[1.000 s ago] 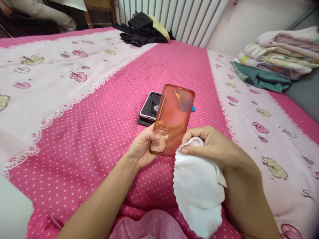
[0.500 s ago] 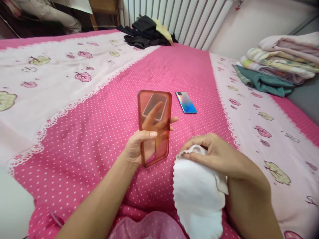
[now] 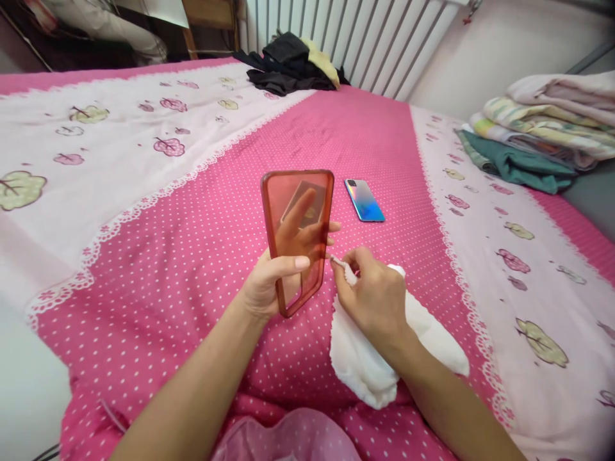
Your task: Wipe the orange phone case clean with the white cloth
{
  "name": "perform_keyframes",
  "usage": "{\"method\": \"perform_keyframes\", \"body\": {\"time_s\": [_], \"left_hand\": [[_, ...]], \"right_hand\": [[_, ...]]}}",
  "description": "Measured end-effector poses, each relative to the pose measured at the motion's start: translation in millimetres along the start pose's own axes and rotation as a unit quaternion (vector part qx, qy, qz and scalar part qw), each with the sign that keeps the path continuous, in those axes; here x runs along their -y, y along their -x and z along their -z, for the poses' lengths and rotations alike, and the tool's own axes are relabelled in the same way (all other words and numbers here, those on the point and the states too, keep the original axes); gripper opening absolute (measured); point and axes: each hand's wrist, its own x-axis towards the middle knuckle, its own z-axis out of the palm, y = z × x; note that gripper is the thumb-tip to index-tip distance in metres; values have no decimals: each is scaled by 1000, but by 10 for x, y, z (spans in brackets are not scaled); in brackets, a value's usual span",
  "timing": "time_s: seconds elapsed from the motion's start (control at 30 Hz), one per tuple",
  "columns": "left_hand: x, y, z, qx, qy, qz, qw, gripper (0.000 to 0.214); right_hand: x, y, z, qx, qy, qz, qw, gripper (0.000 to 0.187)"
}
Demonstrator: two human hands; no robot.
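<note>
Left hand clamps a red case; right hand pinches white cloth. Blankets, perhaps, line the pink bed's right edge.

A single head-worn camera looks forward and down from above and behind the hands, sitting close over the left hand and right hand at mid-frame. Beyond the hands it faces along the bed toward the radiator.

Blue phone lay flat on pink dotted bed. Dark clothes pile sat by white radiator. Folded blankets were stacked far right.
</note>
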Motion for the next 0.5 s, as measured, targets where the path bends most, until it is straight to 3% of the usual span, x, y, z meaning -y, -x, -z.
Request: {"method": "perform_keyframes", "body": {"time_s": [0.13, 0.2, 0.3, 0.5], "left_hand": [[6, -5, 1, -26, -5, -13, 1000, 76], [8, -5, 2, -37, -6, -10, 999, 75], [13, -8, 19, -56, -10, -4, 998, 70], [43, -30, 69, -63, 13, -30, 997, 62]], "right_hand": [[43, 70, -24, -70, -126, 52, 988, 13], [52, 99, -40, -70, -138, 110, 982, 12], [64, 125, -34, -12, -100, 170, 980, 18], [87, 124, 78, 110, 48, 211, 970, 32]]}}
